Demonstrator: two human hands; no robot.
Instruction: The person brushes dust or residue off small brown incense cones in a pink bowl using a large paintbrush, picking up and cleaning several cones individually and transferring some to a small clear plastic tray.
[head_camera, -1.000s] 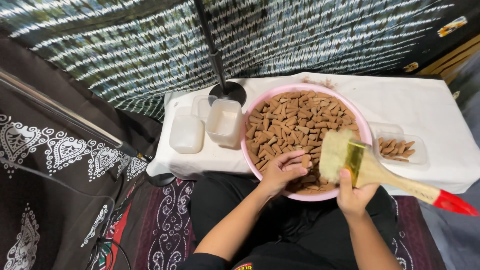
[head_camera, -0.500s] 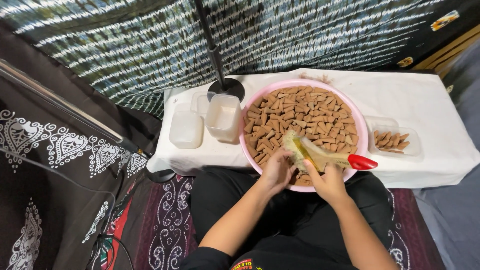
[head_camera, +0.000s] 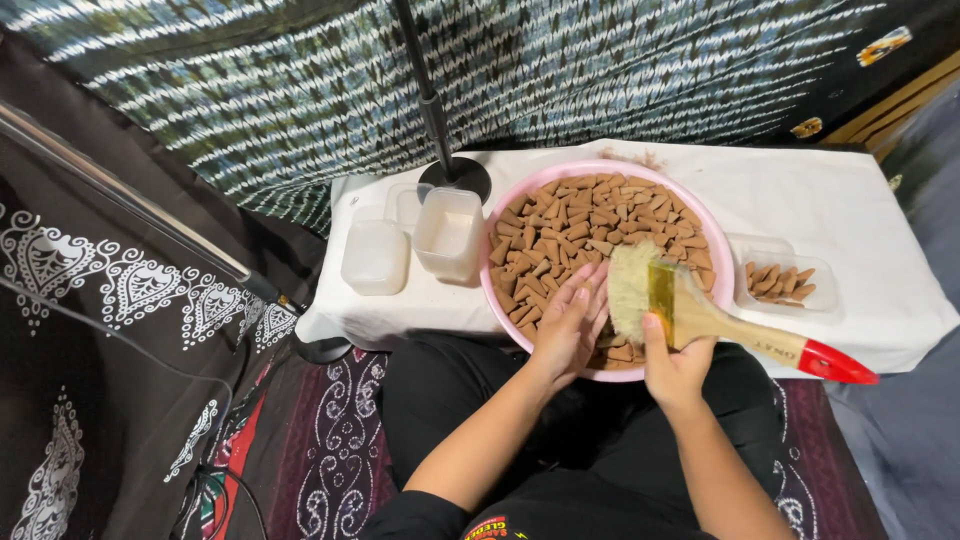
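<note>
A seated person works over a pink basin (head_camera: 493, 285) heaped with small brown cone-shaped pieces (head_camera: 570, 225); the basin sits at the near edge of a low table (head_camera: 850, 215) draped in white cloth, just beside the person's lap. The right hand (head_camera: 678, 365) is closed around the wooden handle of a wide brush (head_camera: 700, 315), its pale bristles laid on the pieces at the near side of the basin and its red handle tip pointing off to the right past the rim; the left hand (head_camera: 568, 325) lies flat with fingers spread and holding nothing, resting on the pieces just left of the bristles. To the left of the basin stand two translucent tubs: the nearer tub (head_camera: 450, 232) touches or nearly touches the basin's rim and looks empty, while the lidded tub (head_camera: 375, 256) sits just beside it towards the table's corner; what it contains cannot be told. On the right, a shallow clear tray (head_camera: 770, 250) holds a small handful of the same brown pieces. Behind the basin a black stand (head_camera: 440, 130) rises from a round base on the table; a dark cloth with pale dashed stripes hangs across the back, and a dark patterned mat covers the floor at left, where a second pole slants down to a base.
</note>
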